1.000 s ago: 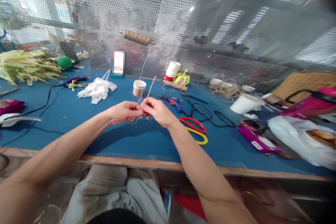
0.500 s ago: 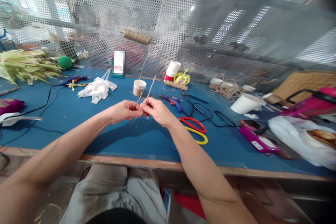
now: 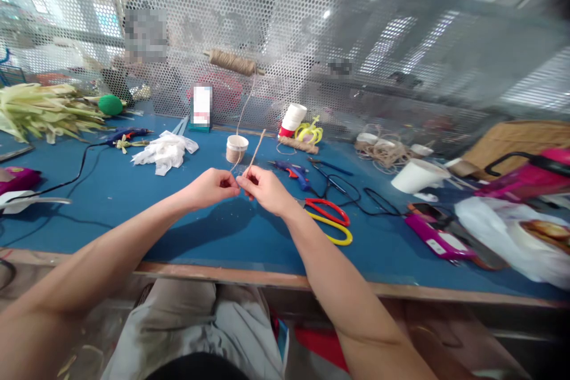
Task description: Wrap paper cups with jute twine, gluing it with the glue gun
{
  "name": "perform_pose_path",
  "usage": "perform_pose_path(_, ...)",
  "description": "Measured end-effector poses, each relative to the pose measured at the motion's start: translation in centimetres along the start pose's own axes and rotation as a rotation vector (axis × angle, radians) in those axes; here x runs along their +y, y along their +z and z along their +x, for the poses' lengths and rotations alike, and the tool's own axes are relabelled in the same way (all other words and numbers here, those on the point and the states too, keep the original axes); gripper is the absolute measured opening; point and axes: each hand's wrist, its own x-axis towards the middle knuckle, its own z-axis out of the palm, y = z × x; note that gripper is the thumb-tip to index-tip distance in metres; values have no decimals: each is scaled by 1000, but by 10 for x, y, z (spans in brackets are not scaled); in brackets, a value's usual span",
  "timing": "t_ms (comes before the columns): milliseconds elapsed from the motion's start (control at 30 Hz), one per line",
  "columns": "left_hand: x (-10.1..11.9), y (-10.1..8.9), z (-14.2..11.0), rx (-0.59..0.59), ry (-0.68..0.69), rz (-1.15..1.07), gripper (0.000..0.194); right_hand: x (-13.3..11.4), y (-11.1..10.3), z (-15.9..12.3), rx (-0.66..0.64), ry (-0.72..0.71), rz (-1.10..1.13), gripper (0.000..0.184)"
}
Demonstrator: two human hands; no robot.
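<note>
My right hand (image 3: 265,188) pinches a thin tan stick (image 3: 258,146), which looks wrapped in twine and tilts up to the right. Close beside it, my left hand (image 3: 214,187) is closed with its fingertips on the twine (image 3: 243,113). That strand runs down from a twine spool (image 3: 232,63) fixed on the mesh panel. Fingers cover the place where strand and stick come together. Just beyond my hands stands a small white cup (image 3: 236,151) with a tan band around it.
Scissors with red and yellow handles (image 3: 329,212) lie by my right forearm. Behind them are a blue glue gun (image 3: 291,173) and pliers (image 3: 332,165). White crumpled strips (image 3: 164,152) and pale husks (image 3: 47,110) lie left. A plastic bag (image 3: 499,231) sits far right.
The twine loop that hung below my left fingers is no longer visible. My hands have shifted very slightly, and the stick stays in my right hand.
</note>
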Motion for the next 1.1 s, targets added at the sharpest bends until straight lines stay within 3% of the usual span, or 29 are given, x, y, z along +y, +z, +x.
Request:
perform_pose_path(133, 0, 2, -1, 3, -20, -90, 18, 0, 2, 0, 28, 0, -4, 25)
perform_pose_path(367, 5, -2, -3, -130, -96, -357, 22, 1, 0, 0, -136, -22, 346, 26)
perform_pose_path(633, -2, -4, -1, -90, -45, -101, 22, 3, 0, 0, -85, 12, 145, 26)
perform_pose_path(1100, 1, -4, -2, -28, 8, 70, 18, 0, 2, -1, -36, 6, -17, 23)
